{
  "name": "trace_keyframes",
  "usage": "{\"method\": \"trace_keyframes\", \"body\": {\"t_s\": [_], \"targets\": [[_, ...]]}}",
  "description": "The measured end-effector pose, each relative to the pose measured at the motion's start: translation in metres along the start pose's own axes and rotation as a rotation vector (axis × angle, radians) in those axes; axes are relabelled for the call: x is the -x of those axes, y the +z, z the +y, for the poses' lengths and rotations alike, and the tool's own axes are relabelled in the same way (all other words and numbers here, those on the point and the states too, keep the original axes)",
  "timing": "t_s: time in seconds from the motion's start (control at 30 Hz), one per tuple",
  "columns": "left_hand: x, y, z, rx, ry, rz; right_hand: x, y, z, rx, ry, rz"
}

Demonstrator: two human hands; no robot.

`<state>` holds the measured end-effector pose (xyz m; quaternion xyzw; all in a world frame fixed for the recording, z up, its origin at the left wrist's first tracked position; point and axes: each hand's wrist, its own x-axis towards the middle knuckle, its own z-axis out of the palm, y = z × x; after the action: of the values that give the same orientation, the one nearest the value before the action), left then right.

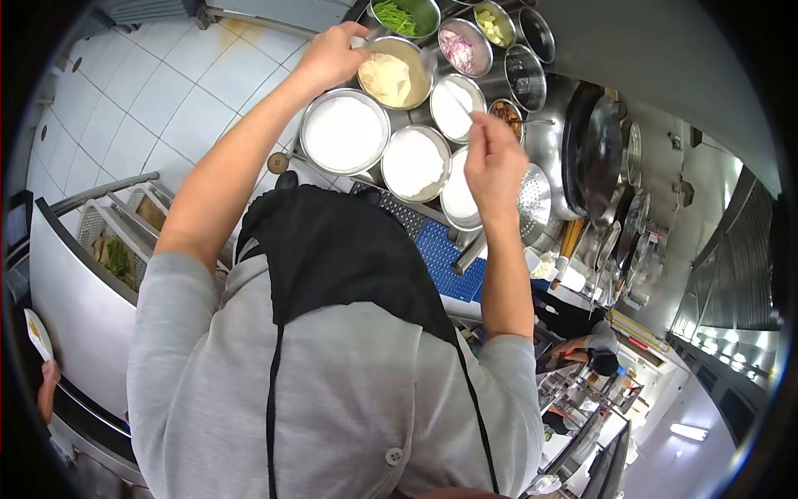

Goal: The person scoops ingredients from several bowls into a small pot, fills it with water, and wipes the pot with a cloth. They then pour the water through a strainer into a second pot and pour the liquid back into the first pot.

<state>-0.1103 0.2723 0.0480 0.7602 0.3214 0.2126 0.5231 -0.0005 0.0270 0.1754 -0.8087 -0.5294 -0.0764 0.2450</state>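
Note:
My left hand (332,58) is at the near-left rim of a metal pot of pale yellow powder (387,79), its fingers curled at the edge. My right hand (496,158) is closed around a thin spoon-like handle (462,101), slightly blurred, whose far end reaches into a metal pot of white powder (451,112). Closer to me stand further pots of white contents: a wide one (345,131) at left, a second (414,164) in the middle, and a third (459,195) partly hidden behind my right wrist.
Beyond are pots of chopped greens (394,17), sliced red onion (459,48) and pale yellow pieces (490,27). A perforated ladle (534,200) and dark wok (603,154) lie at right. Crates (116,241) stand at left. A co-worker (594,345) is at lower right; another person's hand (50,373) holds a plate.

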Motion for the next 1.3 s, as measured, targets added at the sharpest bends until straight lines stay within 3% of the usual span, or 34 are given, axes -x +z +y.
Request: {"method": "trace_keyframes", "body": {"t_s": [0.07, 0.17, 0.27, 0.47, 0.57, 0.7, 0.8, 0.9, 1.0, 1.07, 1.17, 1.3], "targets": [[0.005, -0.012, 0.012, 0.074, -0.146, -0.114, -0.005, -0.011, -0.011, -0.067, 0.042, 0.069], [0.005, -0.021, 0.024, 0.027, -0.215, -0.115, -0.007, -0.02, -0.028, -0.073, 0.089, 0.043], [-0.012, -0.018, 0.002, -0.081, -0.164, -0.079, -0.006, 0.004, -0.024, 0.187, 0.137, -0.173], [-0.009, -0.007, -0.006, -0.078, -0.013, 0.004, -0.024, 0.061, -0.013, 0.278, 0.046, -0.216], [-0.006, -0.007, -0.005, -0.066, -0.081, -0.02, -0.031, 0.086, -0.007, 0.308, 0.033, -0.27], [0.009, -0.021, 0.017, -0.067, -0.091, -0.043, -0.028, 0.043, -0.031, 0.255, 0.006, -0.111], [0.007, -0.01, 0.003, 0.285, -0.06, -0.045, -0.014, 0.02, -0.029, 0.078, -0.006, 0.027], [0.006, -0.008, -0.001, 0.349, -0.122, -0.073, 0.008, 0.043, 0.007, 0.231, 0.031, -0.213], [0.001, -0.008, -0.007, 0.377, -0.134, -0.104, 0.018, 0.044, 0.008, 0.074, 0.057, -0.083], [0.011, -0.006, -0.017, 0.411, -0.155, -0.122, 0.023, 0.037, 0.006, 0.118, 0.099, -0.138], [0.021, -0.027, -0.002, 0.429, -0.198, -0.08, 0.018, 0.023, 0.006, 0.0, 0.066, 0.044], [0.056, -0.06, -0.006, 0.383, -0.249, -0.067, 0.025, -0.027, -0.026, -0.104, 0.215, -0.034]]}}
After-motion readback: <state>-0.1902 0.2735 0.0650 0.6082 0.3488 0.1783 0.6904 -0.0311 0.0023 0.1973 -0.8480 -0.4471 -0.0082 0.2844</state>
